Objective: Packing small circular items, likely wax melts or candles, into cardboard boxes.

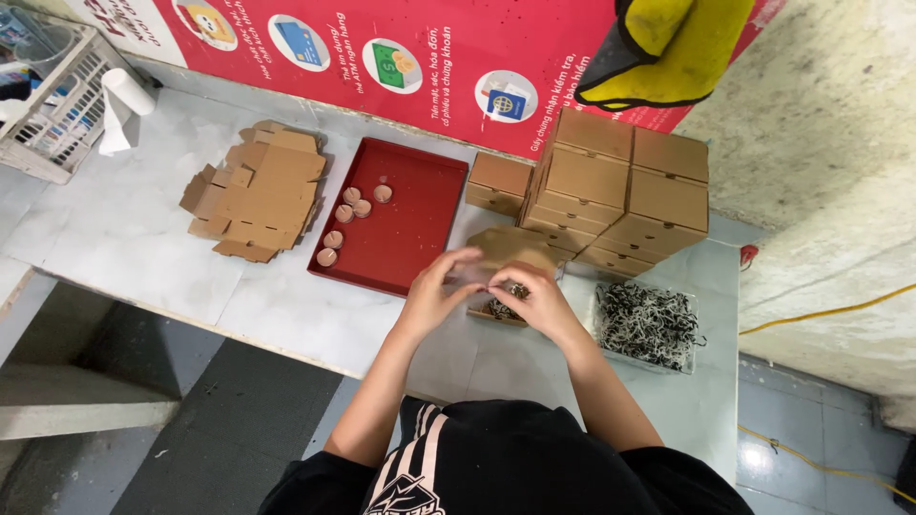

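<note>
My left hand (437, 286) and my right hand (536, 298) meet over a small open brown cardboard box (508, 250) near the table's front edge. Black-and-white shredded paper filling shows inside the box between my fingers. Both hands touch the box and its filling; its raised lid stands behind my fingers. Whatever sits under my palms is hidden.
A red tray (410, 224) with several small round cork-topped items lies to the left. Flat unfolded box blanks (260, 191) are stacked further left. Closed brown boxes (615, 191) are piled at the back right. A clear bin of shredded paper (649, 326) sits right. A white basket (57, 105) stands far left.
</note>
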